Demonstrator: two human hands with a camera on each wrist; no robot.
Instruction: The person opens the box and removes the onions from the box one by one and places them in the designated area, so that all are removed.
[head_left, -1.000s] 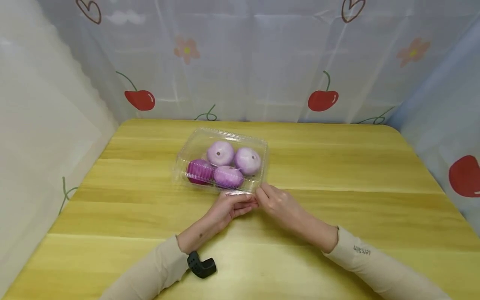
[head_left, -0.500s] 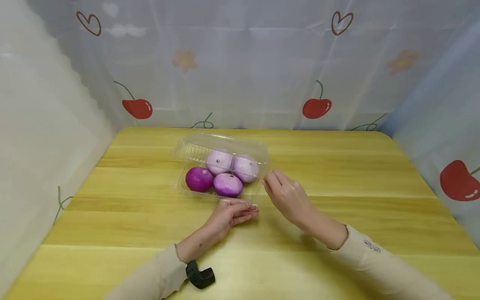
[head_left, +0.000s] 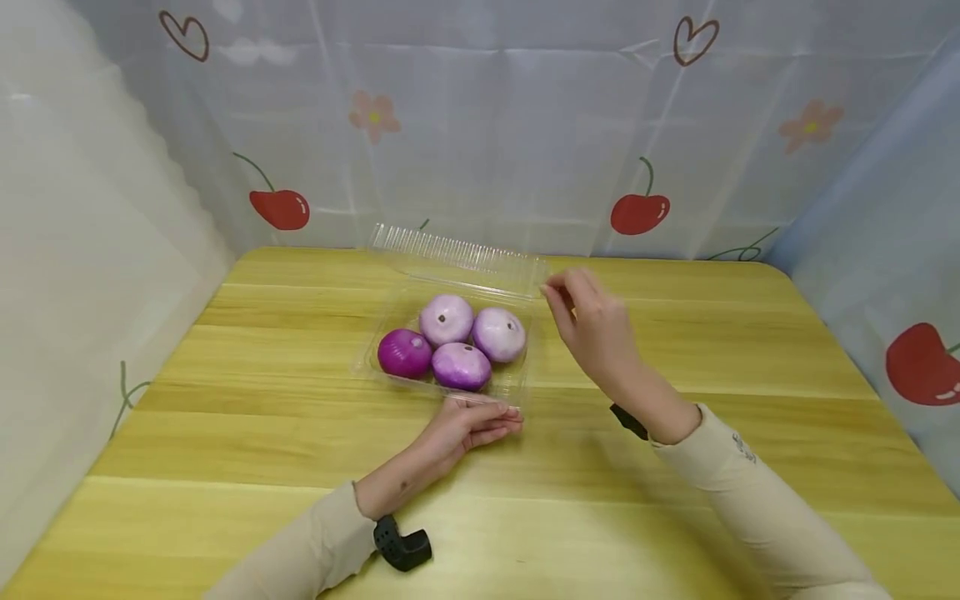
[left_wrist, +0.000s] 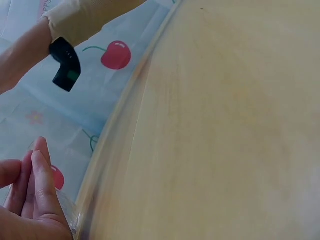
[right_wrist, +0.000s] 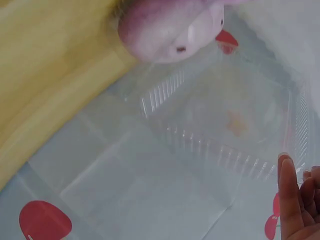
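A clear plastic clamshell container stands on the table with its hinged lid swung up at the back. Inside sit several red onions; one is deep purple, and the others, such as the front one, are paler. My left hand holds the container's front rim near the right corner, thumb above and fingers below. At the lid's right side, my right hand pinches the edge between thumb and fingers. In the right wrist view the fingertips are at the corner of the raised lid.
The yellow wood-grain table reaches back to a pale curtain printed with cherries and flowers. More curtain hangs at both sides. A black wrist camera sits under the left cuff, another at the right wrist.
The lid has swung from closed over the onions to raised at the back. My right hand has moved up and away from the front corner with it, while my left hand stays at the rim.
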